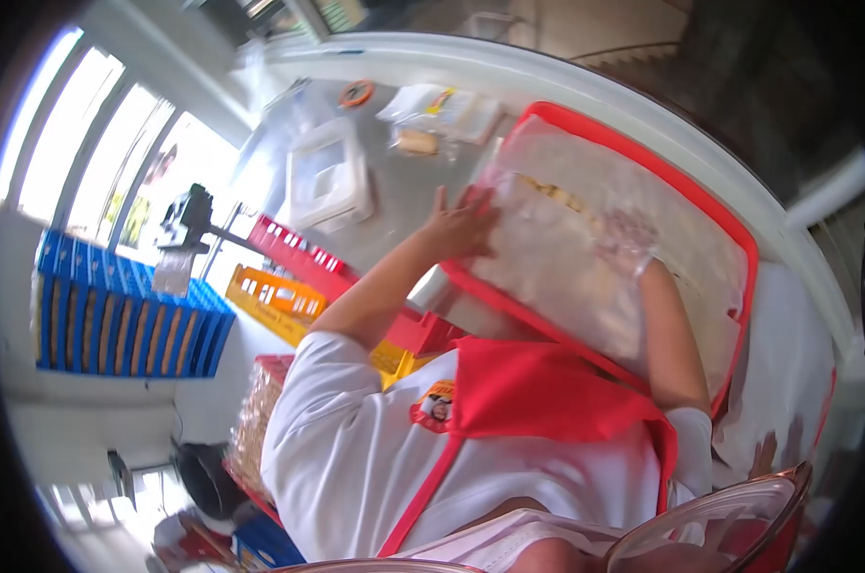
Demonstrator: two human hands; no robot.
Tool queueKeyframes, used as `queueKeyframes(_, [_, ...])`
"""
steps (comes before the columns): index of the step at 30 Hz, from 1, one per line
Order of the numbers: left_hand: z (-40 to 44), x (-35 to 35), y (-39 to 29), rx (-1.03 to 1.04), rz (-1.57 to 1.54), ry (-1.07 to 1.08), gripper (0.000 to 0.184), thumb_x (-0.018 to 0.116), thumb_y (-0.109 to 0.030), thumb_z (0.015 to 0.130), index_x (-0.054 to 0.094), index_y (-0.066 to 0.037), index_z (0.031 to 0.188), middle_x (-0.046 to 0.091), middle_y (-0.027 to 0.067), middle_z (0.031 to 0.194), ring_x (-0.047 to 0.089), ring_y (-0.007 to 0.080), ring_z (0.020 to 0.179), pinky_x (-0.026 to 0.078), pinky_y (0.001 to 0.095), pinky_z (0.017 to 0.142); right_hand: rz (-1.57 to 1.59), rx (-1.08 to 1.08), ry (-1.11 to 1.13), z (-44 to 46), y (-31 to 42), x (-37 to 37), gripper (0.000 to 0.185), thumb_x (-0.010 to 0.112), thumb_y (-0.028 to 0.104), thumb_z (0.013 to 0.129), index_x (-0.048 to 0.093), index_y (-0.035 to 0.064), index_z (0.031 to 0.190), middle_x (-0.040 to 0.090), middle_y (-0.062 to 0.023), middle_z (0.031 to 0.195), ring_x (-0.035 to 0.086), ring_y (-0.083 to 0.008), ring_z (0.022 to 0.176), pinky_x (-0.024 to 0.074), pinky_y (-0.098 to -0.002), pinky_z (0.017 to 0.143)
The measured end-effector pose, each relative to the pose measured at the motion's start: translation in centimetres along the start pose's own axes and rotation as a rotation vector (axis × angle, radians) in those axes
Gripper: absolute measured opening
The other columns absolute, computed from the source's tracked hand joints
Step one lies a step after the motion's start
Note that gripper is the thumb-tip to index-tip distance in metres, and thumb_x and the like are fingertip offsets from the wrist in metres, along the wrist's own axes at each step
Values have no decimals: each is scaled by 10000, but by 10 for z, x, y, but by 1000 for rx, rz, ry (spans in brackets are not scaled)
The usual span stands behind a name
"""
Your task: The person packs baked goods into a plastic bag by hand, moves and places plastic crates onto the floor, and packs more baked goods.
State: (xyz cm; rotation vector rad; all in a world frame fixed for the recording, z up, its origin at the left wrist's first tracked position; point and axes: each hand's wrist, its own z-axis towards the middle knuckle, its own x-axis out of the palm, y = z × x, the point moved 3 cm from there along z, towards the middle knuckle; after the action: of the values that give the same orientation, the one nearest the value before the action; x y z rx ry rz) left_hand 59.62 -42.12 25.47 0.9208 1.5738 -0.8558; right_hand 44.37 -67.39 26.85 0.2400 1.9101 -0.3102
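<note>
Red edges the wide tray (571, 118) in front of the person, its bed pale, with a short row of yellowish pieces (555, 191) across it. The left hand (461, 227) spreads its fingers at the tray's side, gripping nothing visible. The right hand (628, 241), in a clear glove, reaches over the bed; blur hides whether its fingers hold anything. This looks like hand-working the contents, which calls for a light, level touch.
</note>
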Motion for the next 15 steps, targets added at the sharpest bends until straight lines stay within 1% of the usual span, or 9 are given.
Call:
queueKeyframes(1, [9, 10, 1, 0, -33, -44, 731, 552, -575, 713, 364, -203, 1314, 181, 127, 1426, 84, 338, 1328, 80, 663, 976, 32, 18, -1, -5, 5, -7, 661, 463, 490, 809, 290, 154, 1350, 257, -70, 1412, 190, -299, 1309, 163, -441, 1064])
queueKeyframes(4, [28, 0, -3, -23, -70, -46, 666, 512, -591, 731, 415, -232, 1283, 210, 124, 1413, 85, 336, 1327, 56, 661, 979, 42, -138, -102, 10, -3, 9, 637, 514, 437, 796, 321, 158, 1335, 311, -72, 1385, 215, -297, 1299, 181, -451, 1055])
queueKeyframes(5, [32, -7, -4, -28, -72, -24, 644, 501, -592, 736, 432, -242, 1273, 221, 123, 1408, 87, 333, 1327, 51, 661, 980, 65, -92, -114, 11, -4, 16, 618, 520, 419, 797, 335, 160, 1326, 326, -71, 1376, 224, -298, 1295, 186, -450, 1053])
queueKeyframes(8, [31, -12, 50, -219, -386, -568, 491, 573, -491, 743, 546, -245, 1167, 317, 120, 1355, 204, 289, 1295, 108, 635, 984, 125, 1, -170, 3, -6, 19, 566, 532, 373, 800, 376, 166, 1303, 357, -64, 1358, 246, -300, 1283, 200, -445, 1047])
queueKeyframes(9, [23, -14, 81, -385, -208, -794, 431, 614, -438, 734, 580, -233, 1111, 342, 109, 1340, 270, 273, 1266, 143, 626, 975, 143, -13, -192, 4, -8, 22, 551, 532, 363, 802, 388, 167, 1297, 359, -61, 1357, 251, -300, 1281, 204, -442, 1045])
queueKeyframes(10, [-4, -24, 110, -541, -359, -829, 429, 621, -417, 737, 578, -200, 1105, 355, 98, 1334, 307, 275, 1246, 158, 625, 971, 162, -24, -215, 5, -10, 23, 537, 532, 353, 804, 399, 169, 1290, 361, -58, 1356, 255, -301, 1278, 207, -440, 1043])
queueKeyframes(11, [-34, -38, 115, -770, -205, -882, 532, 645, -441, 708, 539, -171, 1154, 358, 92, 1334, 296, 273, 1253, 158, 627, 973, 154, -24, -214, 6, -12, 25, 529, 532, 343, 803, 405, 167, 1285, 364, -59, 1354, 256, -303, 1277, 208, -438, 1043])
queueKeyframes(13, [-78, -28, 152, -972, -169, -606, 761, 674, -524, 634, 426, -168, 1260, 371, 85, 1325, 264, 251, 1277, 131, 629, 986, 144, -30, -206, 8, -12, 27, 513, 533, 323, 803, 418, 162, 1276, 369, -61, 1349, 259, -308, 1274, 209, -435, 1043])
queueKeyframes(15, [-98, -9, 162, -958, -119, -401, 745, 714, -456, 617, 434, -161, 1242, 423, 81, 1275, 334, 242, 1235, 150, 607, 992, 165, -64, -230, 7, -14, 26, 509, 529, 320, 805, 417, 167, 1277, 372, -63, 1346, 260, -313, 1272, 207, -440, 1043])
